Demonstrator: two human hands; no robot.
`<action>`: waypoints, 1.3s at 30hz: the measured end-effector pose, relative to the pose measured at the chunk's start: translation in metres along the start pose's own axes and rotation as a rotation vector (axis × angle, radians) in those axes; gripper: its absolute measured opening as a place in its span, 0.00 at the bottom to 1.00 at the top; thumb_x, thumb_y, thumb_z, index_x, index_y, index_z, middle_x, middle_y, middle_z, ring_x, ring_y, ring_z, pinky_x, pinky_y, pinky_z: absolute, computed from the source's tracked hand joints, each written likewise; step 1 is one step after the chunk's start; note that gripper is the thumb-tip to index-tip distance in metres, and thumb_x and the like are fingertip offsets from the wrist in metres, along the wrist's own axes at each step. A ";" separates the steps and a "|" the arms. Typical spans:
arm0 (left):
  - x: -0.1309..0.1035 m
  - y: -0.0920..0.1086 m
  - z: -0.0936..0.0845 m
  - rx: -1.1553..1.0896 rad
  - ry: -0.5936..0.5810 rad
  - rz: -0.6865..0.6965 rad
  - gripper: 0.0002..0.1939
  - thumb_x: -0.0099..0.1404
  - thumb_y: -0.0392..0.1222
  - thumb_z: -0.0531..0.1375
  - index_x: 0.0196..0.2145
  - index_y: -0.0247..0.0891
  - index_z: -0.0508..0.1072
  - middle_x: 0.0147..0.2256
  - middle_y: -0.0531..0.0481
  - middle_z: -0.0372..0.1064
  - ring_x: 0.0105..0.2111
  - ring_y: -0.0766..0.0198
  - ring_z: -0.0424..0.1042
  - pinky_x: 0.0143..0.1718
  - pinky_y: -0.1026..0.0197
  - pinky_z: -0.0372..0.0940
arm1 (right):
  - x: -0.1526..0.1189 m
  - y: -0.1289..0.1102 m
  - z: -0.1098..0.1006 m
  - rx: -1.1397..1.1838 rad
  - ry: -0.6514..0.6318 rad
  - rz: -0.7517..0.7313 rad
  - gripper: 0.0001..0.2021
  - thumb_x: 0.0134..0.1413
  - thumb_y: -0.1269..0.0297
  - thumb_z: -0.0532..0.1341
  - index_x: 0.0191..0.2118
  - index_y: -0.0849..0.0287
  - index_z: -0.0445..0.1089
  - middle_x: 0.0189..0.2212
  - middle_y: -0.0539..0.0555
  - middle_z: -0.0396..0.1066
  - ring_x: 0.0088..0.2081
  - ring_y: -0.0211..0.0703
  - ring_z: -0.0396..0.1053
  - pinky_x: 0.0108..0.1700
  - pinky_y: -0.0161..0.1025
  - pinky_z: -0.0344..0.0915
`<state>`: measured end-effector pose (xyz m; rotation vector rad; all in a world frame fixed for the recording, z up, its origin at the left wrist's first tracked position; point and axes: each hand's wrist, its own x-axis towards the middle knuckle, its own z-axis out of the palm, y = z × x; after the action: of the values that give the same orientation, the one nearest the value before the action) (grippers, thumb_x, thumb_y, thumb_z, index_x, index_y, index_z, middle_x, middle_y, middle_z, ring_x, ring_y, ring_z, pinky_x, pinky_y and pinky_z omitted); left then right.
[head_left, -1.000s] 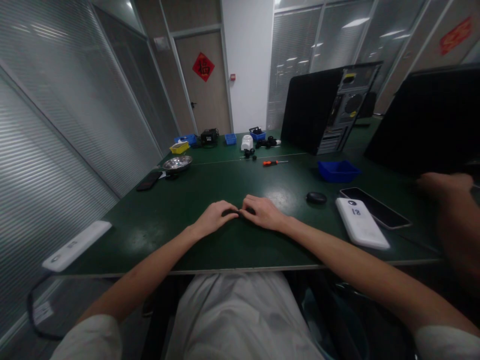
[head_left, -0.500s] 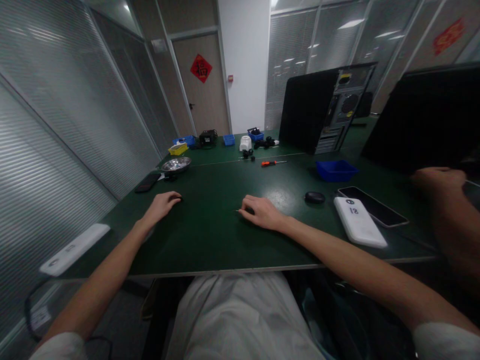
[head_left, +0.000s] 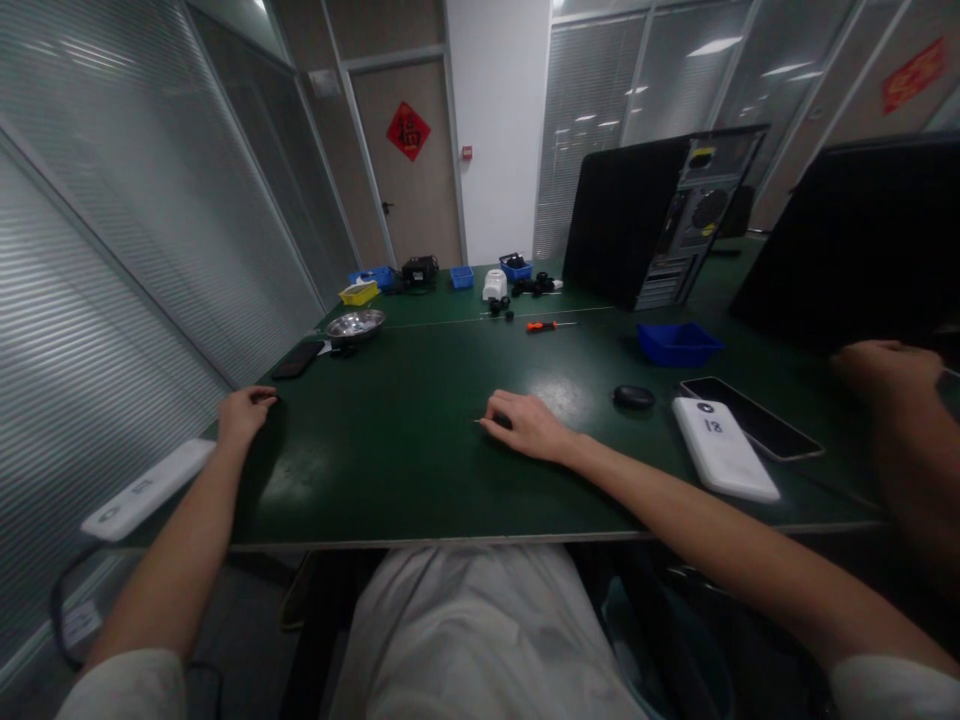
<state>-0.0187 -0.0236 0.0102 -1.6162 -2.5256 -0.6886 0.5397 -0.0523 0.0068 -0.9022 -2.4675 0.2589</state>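
Fingers (head_left: 496, 404) of the right hand (head_left: 529, 428) are curled in and pinched together around a thin piece (head_left: 475, 421), whose narrow tip pokes out toward the left edge of the desk (head_left: 405, 480). This piece is just above the desktop, around the middle of its near half; most of it is hidden by the grip. The left hand (head_left: 241, 418) is well apart, beside the left edge, with bent fingers and the tips close together. Something dark shows at those tips, too small to tell whether it is held.

Near the left hand, a white slab (head_left: 146, 492) lies along the left edge, toward the near left corner. Farther up that edge are a black phone (head_left: 298, 360) and a metal bowl (head_left: 355, 325). Beyond the right hand, toward the far edge, lies an orange-handled screwdriver (head_left: 541, 326).

To its right sits a black oval object (head_left: 634, 397), then a marked white block (head_left: 724, 450) beside a dark flat device (head_left: 765, 420), both toward the near right part. Behind them stand a blue tray (head_left: 679, 346) and a computer case (head_left: 622, 225). Another person's hand (head_left: 889, 368) is at the far right.
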 end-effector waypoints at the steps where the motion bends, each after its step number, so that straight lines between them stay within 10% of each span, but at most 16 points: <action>1: 0.000 -0.001 0.001 0.001 0.008 0.002 0.13 0.67 0.37 0.63 0.48 0.31 0.77 0.33 0.54 0.77 0.37 0.64 0.73 0.40 0.68 0.62 | 0.000 0.000 -0.001 0.002 -0.003 -0.002 0.10 0.69 0.57 0.57 0.40 0.58 0.69 0.38 0.52 0.70 0.31 0.37 0.64 0.33 0.35 0.54; 12: 0.005 -0.010 0.011 0.084 0.054 0.063 0.16 0.68 0.39 0.60 0.49 0.28 0.79 0.47 0.41 0.77 0.48 0.55 0.72 0.54 0.60 0.59 | 0.000 0.002 0.002 -0.011 0.006 -0.016 0.09 0.68 0.58 0.58 0.40 0.57 0.69 0.38 0.52 0.71 0.33 0.38 0.66 0.35 0.36 0.55; 39: 0.001 -0.010 0.011 0.252 0.057 0.112 0.19 0.70 0.40 0.57 0.53 0.26 0.78 0.46 0.37 0.76 0.46 0.53 0.70 0.51 0.57 0.61 | 0.000 0.004 0.001 0.030 -0.004 -0.027 0.08 0.68 0.59 0.58 0.40 0.57 0.69 0.39 0.52 0.71 0.33 0.37 0.66 0.35 0.35 0.56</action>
<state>-0.0256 -0.0213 -0.0029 -1.6101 -2.3488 -0.3809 0.5415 -0.0494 0.0050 -0.8557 -2.4712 0.2880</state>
